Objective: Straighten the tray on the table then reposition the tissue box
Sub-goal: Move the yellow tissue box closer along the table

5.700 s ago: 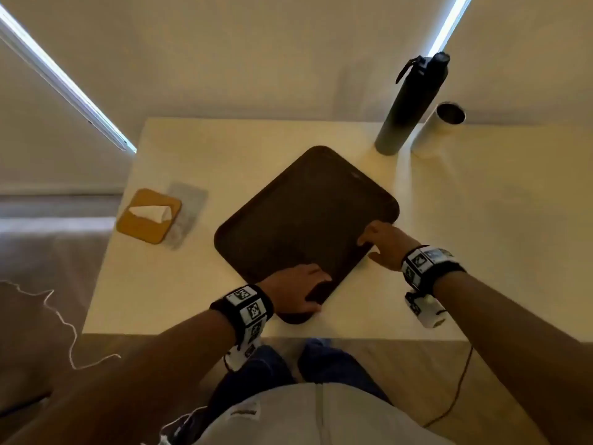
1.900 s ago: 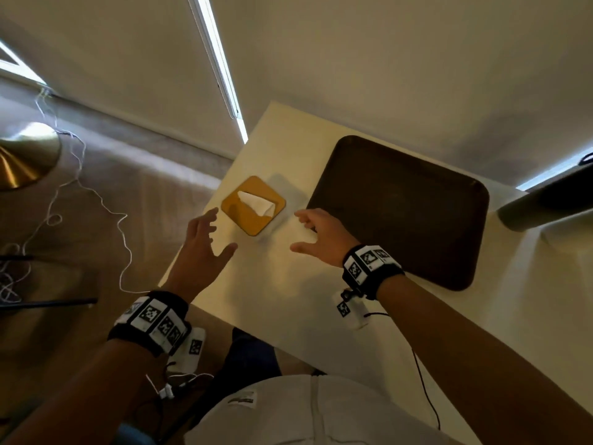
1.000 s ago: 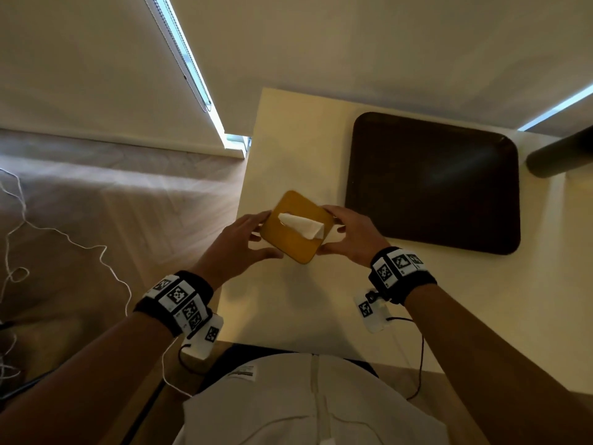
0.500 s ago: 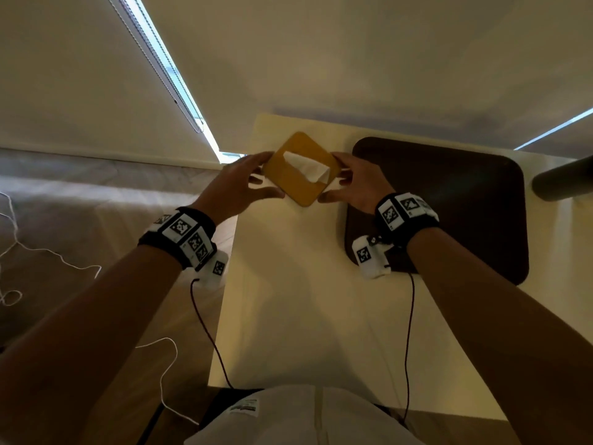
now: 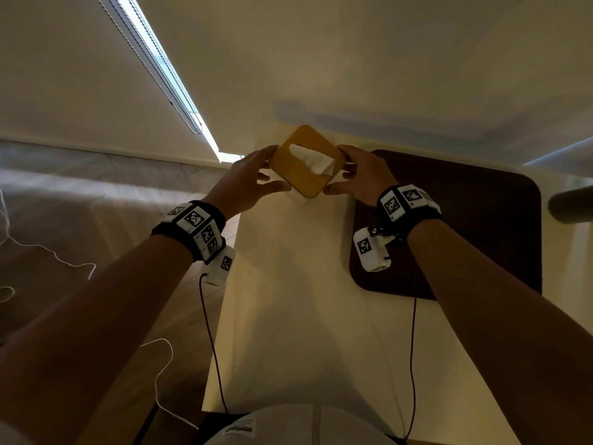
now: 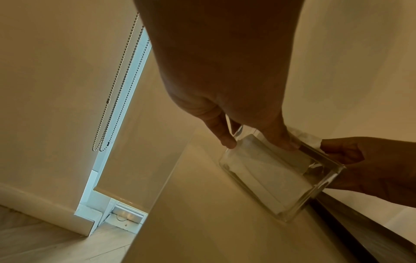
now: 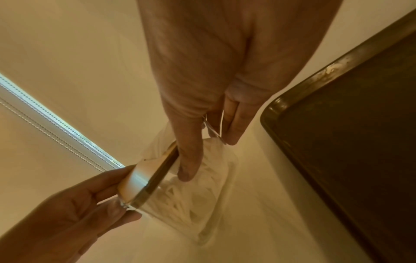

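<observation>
The tissue box [image 5: 305, 170] has a yellow lid, a clear body [image 6: 276, 174] and a white tissue sticking out. It is at the far left corner of the pale table [image 5: 298, 316], turned corner-on to me. My left hand [image 5: 256, 181] grips its left side and my right hand [image 5: 345, 176] grips its right side. In the wrist views the left hand [image 6: 258, 143] and the right hand [image 7: 210, 156] each pinch the box between thumb and fingers. Whether the box touches the table I cannot tell. The dark brown tray [image 5: 481, 226] lies square on the table, right of the box.
A dark bottle [image 5: 572, 203] shows at the right edge beyond the tray. The wall stands right behind the table's far edge. A window blind with a bead chain [image 6: 117, 99] hangs to the left, over wooden floor with loose cables [image 5: 160, 364].
Both hands picked the tissue box up from the left table edge and carried it away from me to the far left corner. Before that the tray was turned square.
</observation>
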The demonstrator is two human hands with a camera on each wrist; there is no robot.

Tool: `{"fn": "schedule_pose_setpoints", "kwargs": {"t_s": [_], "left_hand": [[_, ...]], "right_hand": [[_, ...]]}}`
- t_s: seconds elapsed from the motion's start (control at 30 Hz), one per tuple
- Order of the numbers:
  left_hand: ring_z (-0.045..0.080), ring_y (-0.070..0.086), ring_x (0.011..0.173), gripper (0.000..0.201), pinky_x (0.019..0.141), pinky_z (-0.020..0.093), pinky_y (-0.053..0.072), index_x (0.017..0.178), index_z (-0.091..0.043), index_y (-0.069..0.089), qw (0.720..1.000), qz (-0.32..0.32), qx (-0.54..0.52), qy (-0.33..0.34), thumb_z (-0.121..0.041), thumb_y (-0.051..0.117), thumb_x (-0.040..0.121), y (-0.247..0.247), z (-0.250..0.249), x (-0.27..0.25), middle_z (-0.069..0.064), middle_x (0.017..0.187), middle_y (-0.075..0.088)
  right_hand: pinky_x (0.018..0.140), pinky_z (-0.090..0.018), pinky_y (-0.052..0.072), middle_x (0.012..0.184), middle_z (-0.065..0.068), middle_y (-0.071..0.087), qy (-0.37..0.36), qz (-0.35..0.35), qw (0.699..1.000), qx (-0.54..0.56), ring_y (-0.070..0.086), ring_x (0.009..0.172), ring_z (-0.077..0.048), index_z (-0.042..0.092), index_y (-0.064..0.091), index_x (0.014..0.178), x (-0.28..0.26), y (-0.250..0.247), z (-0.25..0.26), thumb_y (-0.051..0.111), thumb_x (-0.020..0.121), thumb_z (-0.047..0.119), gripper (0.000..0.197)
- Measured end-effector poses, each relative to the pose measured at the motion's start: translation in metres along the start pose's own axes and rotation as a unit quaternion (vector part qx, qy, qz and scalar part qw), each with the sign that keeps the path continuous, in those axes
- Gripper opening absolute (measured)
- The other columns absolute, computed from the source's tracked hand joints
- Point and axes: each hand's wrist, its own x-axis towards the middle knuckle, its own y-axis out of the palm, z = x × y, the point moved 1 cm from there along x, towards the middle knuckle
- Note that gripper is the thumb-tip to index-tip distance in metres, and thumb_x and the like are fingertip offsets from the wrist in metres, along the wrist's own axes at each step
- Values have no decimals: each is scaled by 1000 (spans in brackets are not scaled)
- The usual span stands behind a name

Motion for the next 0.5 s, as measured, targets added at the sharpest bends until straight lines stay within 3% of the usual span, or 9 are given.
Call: {"fn": "schedule_pose_setpoints", "kwargs": {"t_s": [0.2,0.33,0.5], "left_hand": [[13,58,119,89,88,20,54,150,-18,37,1000,5,7,0,-49,77,78,0,2,-1,7,141,54],[17,55,123,97,94,33,54,154,-22,30,999,35,32,0,-59,73,75,-3,4,-2,9,146,50],[19,52,128,101,97,37,52,155,-25,25,996,65,57,4,-63,69,73,-18,20,3,9,148,47]], "right_hand": [[90,-23,48,139,-3,54,19,1,999,27,56,117,-15,16,41,145,-3,4,-1,91,62,20,97],[98,-26,44,152,-7,41,52,-20,997,47,47,133,-20,17,22,153,-13,14,-5,91,63,23,113],[111,-42,38,157,-8,32,88,-69,989,91,38,139,-22,21,8,155,-26,57,-5,92,61,28,127]]}}
